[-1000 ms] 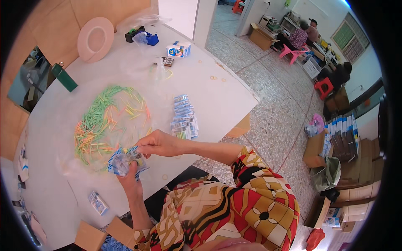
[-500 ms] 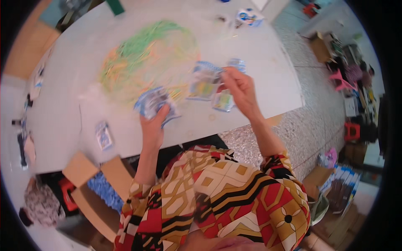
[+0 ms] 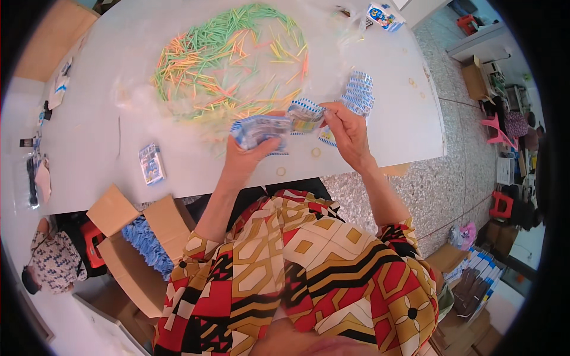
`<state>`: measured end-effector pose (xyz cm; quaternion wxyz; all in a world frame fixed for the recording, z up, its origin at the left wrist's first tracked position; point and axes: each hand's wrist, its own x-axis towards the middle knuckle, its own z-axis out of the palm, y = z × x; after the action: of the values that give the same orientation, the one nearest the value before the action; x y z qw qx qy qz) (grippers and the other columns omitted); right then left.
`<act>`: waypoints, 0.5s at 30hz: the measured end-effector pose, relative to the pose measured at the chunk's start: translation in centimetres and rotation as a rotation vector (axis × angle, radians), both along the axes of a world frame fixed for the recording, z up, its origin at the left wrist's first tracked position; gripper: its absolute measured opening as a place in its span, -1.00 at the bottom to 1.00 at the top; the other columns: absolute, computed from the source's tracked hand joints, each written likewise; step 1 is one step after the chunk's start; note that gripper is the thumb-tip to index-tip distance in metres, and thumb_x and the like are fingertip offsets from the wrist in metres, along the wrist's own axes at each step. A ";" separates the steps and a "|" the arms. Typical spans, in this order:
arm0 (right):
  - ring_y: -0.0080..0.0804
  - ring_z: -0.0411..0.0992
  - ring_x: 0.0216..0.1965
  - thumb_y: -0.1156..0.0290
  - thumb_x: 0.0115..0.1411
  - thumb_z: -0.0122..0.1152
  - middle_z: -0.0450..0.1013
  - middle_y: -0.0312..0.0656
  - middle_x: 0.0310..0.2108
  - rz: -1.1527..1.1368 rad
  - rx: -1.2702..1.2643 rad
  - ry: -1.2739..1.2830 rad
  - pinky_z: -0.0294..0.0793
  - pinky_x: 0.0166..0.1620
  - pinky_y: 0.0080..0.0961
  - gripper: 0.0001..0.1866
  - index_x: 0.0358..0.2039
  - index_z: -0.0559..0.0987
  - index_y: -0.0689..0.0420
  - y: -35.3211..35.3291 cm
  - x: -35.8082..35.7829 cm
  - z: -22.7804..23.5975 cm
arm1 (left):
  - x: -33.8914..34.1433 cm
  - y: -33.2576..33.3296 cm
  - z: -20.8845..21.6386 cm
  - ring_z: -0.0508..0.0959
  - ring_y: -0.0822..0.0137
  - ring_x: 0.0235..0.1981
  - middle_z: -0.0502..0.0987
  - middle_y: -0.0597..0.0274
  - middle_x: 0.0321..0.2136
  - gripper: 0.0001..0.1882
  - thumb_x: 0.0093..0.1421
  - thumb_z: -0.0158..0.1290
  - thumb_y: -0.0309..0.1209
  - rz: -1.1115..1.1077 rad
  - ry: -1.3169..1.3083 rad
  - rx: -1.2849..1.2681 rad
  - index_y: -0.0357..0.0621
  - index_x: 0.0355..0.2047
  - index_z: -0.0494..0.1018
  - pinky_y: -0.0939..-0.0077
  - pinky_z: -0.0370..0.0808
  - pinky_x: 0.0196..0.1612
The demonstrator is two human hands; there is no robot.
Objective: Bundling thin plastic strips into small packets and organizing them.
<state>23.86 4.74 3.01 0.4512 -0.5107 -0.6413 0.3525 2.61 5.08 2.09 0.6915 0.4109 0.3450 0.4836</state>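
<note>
My left hand (image 3: 244,157) is closed round several flat clear plastic packets (image 3: 264,127) with blue striped edges, its thumb across the front. To its right, my right hand (image 3: 351,133) pinches the upper right corner of another such packet (image 3: 305,117), which has yellow-green showing inside. That packet's left edge meets or nearly meets the left hand's bundle. Partly hidden behind my right hand lies one more packet (image 3: 327,136) on the table. An overlapping row of packets (image 3: 358,92) lies just beyond the right hand. Thin green, orange and yellow sticks (image 3: 208,50) are heaped past both hands.
On the white table (image 3: 398,130) lie a lone packet (image 3: 152,164) at left, small rubber bands (image 3: 316,152) near the front edge, and a blue-white pack (image 3: 383,18) at the far right. An open cardboard box (image 3: 127,276) with blue contents stands lower left, near another person (image 3: 56,258).
My hands have come closer together, bringing the left bundle up to the right hand's packet. The view has shifted, and the overlapping packets beyond the right hand show more fully.
</note>
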 end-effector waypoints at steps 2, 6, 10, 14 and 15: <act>-0.65 0.33 -0.48 0.50 0.19 -0.07 0.39 -0.26 -0.51 0.022 -0.015 -0.038 0.33 -0.40 -0.71 -0.82 -0.23 0.47 0.23 -0.6 -0.4 0.7 | 0.7 -0.4 -0.4 0.50 0.49 -0.31 0.52 0.24 -0.32 -0.71 0.01 0.09 -0.61 -0.036 0.034 -0.009 -0.24 -0.20 0.40 0.59 0.46 -0.23; -0.62 0.36 -0.45 0.53 0.15 0.01 0.44 -0.25 -0.45 0.078 0.053 -0.021 0.35 -0.38 -0.66 -0.82 -0.23 0.48 0.21 -1.3 -1.7 1.0 | 0.9 -0.4 -1.9 0.50 0.49 -0.35 0.52 0.26 -0.35 -0.71 -0.01 0.12 -0.62 0.015 0.114 0.011 -0.26 -0.23 0.42 0.61 0.47 -0.25; -0.60 0.39 -0.42 0.51 0.11 0.08 0.47 -0.22 -0.44 0.081 0.025 -0.011 0.36 -0.37 -0.63 -0.80 -0.22 0.49 0.20 -2.0 -2.0 -0.1 | 0.7 -0.9 -2.0 0.50 0.50 -0.35 0.52 0.28 -0.36 -0.70 -0.01 0.13 -0.61 0.082 0.133 0.014 -0.24 -0.22 0.42 0.60 0.46 -0.24; -0.59 0.40 -0.44 0.49 0.08 0.12 0.48 -0.18 -0.46 0.069 -0.078 -0.071 0.39 -0.36 -0.62 -0.77 -0.22 0.48 0.25 -2.6 -0.8 -0.2 | 0.6 -1.3 -1.7 0.50 0.54 -0.38 0.53 0.28 -0.39 -0.74 -0.01 0.14 -0.58 0.158 0.096 0.020 -0.28 -0.26 0.46 0.63 0.45 -0.27; -0.59 0.40 -0.46 0.50 0.08 0.11 0.48 -0.17 -0.48 0.020 -0.124 -0.083 0.40 -0.36 -0.63 -0.78 -0.23 0.47 0.27 -2.8 -0.2 -0.3 | 0.5 -1.1 -1.8 0.50 0.54 -0.38 0.53 0.28 -0.39 -0.74 -0.01 0.14 -0.58 0.158 0.097 0.018 -0.28 -0.26 0.46 0.63 0.45 -0.27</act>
<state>23.70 1.98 2.74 0.3882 -0.5455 -0.6414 0.3746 3.07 3.93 0.31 0.6299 0.4117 0.4050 0.5193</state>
